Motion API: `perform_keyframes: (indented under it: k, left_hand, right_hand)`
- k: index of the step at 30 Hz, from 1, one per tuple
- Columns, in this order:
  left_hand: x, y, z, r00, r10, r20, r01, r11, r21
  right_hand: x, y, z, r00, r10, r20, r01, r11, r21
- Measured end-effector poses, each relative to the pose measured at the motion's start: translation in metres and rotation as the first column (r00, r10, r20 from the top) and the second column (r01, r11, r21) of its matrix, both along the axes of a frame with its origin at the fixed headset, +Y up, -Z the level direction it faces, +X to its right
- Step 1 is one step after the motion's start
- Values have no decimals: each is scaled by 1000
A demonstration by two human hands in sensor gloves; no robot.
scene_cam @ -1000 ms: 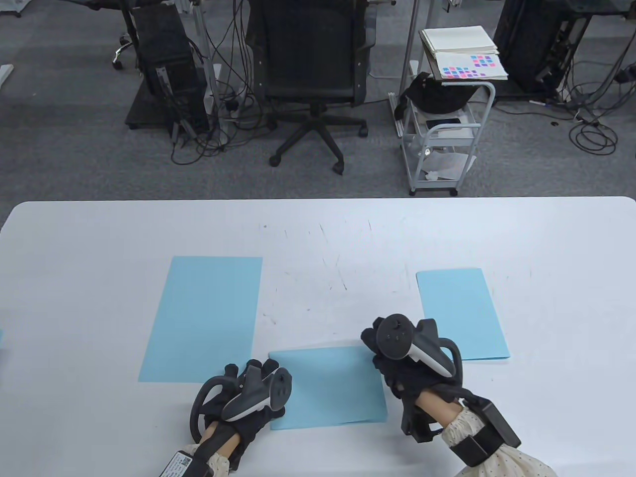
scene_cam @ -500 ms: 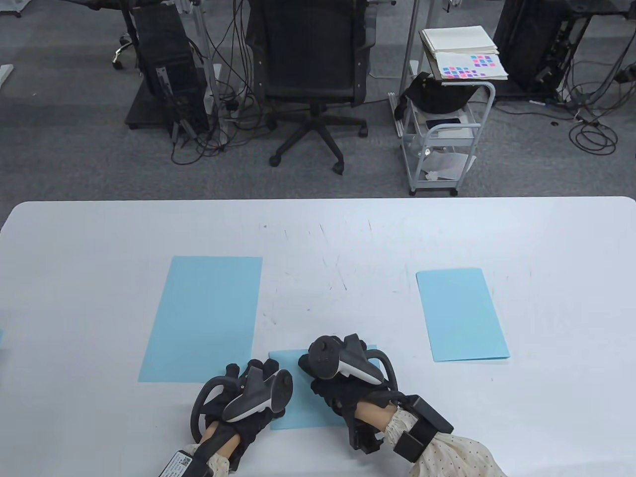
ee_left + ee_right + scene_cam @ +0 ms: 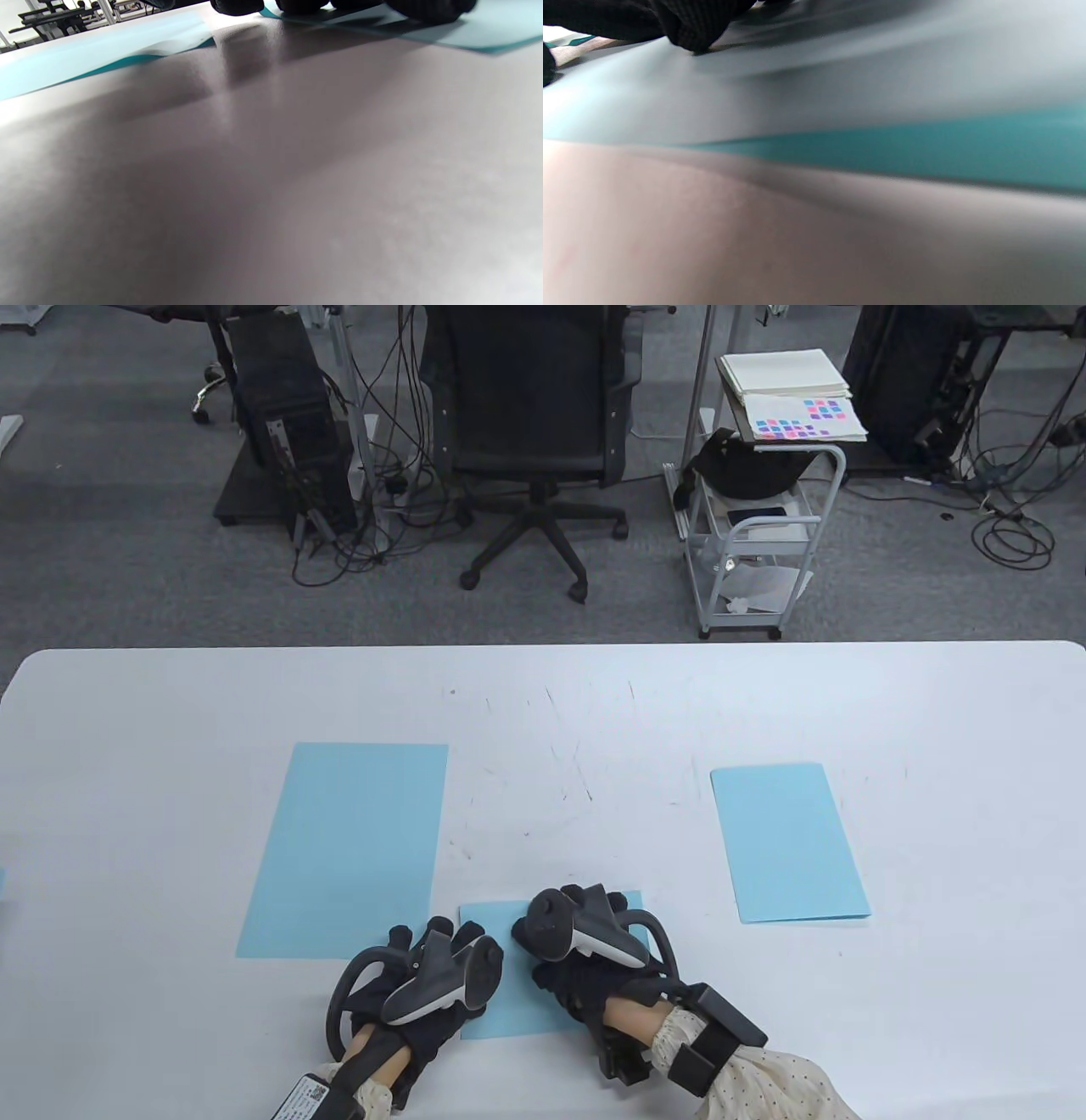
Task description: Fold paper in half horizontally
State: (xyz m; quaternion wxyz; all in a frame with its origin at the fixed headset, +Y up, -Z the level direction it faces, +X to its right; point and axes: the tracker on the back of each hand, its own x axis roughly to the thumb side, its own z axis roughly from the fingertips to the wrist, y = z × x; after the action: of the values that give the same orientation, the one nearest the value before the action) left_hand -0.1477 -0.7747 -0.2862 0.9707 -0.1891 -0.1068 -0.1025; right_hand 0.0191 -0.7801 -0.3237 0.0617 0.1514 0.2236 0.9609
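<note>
Blue folded paper [image 3: 517, 984] lies flat under both pressing hands, left [image 3: 416, 984] and right [image 3: 585, 959].

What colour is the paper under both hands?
Light blue; the paper shows best in the table view.

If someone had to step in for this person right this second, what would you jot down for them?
Left hand: fingers flat on the near folded blue sheet, at its left edge.
Right hand: pressing on the same sheet; finger pose hidden by the tracker.
Also on the table: a larger flat blue sheet on the left and a folded blue sheet on the right.
Done: near sheet looks doubled over.
Left: likely finish the crease, then the flat sheet.
</note>
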Motion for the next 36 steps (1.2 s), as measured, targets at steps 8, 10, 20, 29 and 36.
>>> perform_keyframes:
  k: [8, 10, 20, 29, 36]
  left_hand:
    - [-1, 0, 0, 1000, -1, -8, 1, 1000, -6]
    - [-1, 0, -1, 1000, 1, -13, -1, 1000, -11]
    - [-2, 1, -1, 1000, -1, -18, 1, 1000, -15]
    - [-2, 1, -1, 1000, 2, -25, -3, 1000, -21]
    - [-2, 1, -2, 1000, -2, -27, 1, 1000, -23]
  right_hand:
    - [14, 1, -3, 999, 15, 31, -15, 1000, -3]
    - [19, 1, -4, 999, 21, 42, -21, 1000, -3]
    - [40, 2, -8, 995, 40, 96, -39, 999, -9]
    - [57, 2, -9, 990, 45, 136, -44, 999, -13]
    - [80, 2, -12, 979, 33, 202, -28, 999, -27]
